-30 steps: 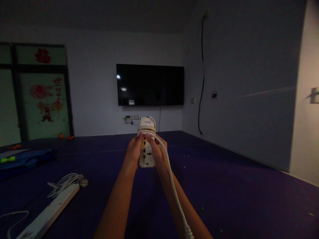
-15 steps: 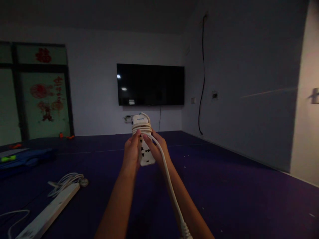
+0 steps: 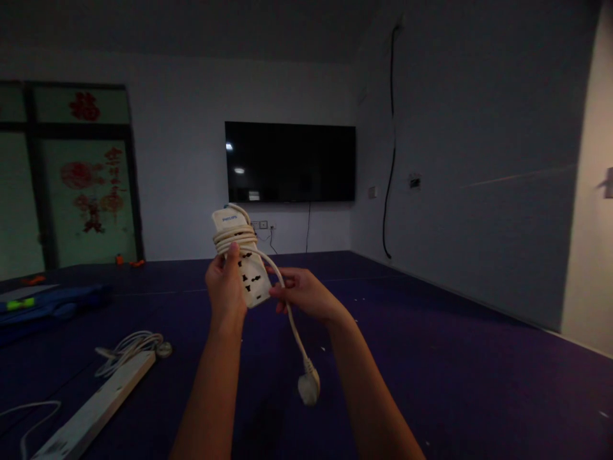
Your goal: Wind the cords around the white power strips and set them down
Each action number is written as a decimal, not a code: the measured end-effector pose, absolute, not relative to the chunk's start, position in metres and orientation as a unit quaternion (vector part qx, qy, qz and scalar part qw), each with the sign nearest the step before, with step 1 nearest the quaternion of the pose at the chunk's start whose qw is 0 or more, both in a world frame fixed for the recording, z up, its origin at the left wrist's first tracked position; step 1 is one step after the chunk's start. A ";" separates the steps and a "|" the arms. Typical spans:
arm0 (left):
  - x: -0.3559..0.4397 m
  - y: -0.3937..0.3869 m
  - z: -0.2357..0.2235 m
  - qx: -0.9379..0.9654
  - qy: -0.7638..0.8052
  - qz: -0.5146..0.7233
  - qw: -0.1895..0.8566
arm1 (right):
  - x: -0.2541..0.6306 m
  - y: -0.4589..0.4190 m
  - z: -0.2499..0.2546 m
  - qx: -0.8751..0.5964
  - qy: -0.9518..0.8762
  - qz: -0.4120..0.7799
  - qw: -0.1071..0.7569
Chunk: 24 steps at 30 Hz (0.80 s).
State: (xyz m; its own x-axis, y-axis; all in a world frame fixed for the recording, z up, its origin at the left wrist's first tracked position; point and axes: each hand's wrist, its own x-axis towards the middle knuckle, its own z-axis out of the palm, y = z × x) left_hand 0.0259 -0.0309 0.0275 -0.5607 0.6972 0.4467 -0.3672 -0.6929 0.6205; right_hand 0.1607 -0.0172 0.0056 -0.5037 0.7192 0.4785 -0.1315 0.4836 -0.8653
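Above the dark purple floor [image 3: 460, 358], a white Philips power strip [image 3: 253, 279] is held tilted by the left hand [image 3: 227, 284], its thumb pressed on the front beside the wound coils of the cord [image 3: 234, 238] and its other fingers mostly hidden behind. The cord's loose end is pinched between the thumb and fingers of the right hand [image 3: 301, 292], near the strip's lower corner; below, the plug [image 3: 309, 386] is left dangling. A longer white power strip [image 3: 96, 406] is seen lying at the lower left, bundled cable [image 3: 129, 350] at its far end.
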 end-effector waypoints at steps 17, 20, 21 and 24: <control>0.037 -0.039 0.025 0.462 0.222 0.743 0.431 | 0.176 0.010 0.001 -0.296 -0.594 0.129 0.737; 0.040 -0.043 0.025 0.484 0.196 0.723 0.452 | 0.176 0.011 0.001 -0.284 -0.598 0.115 0.741; 0.041 -0.043 0.025 0.487 0.190 0.718 0.459 | 0.175 0.011 0.001 -0.279 -0.599 0.112 0.742; 0.042 -0.042 0.024 0.495 0.176 0.703 0.479 | 0.175 0.007 0.003 -0.274 -0.613 0.094 0.735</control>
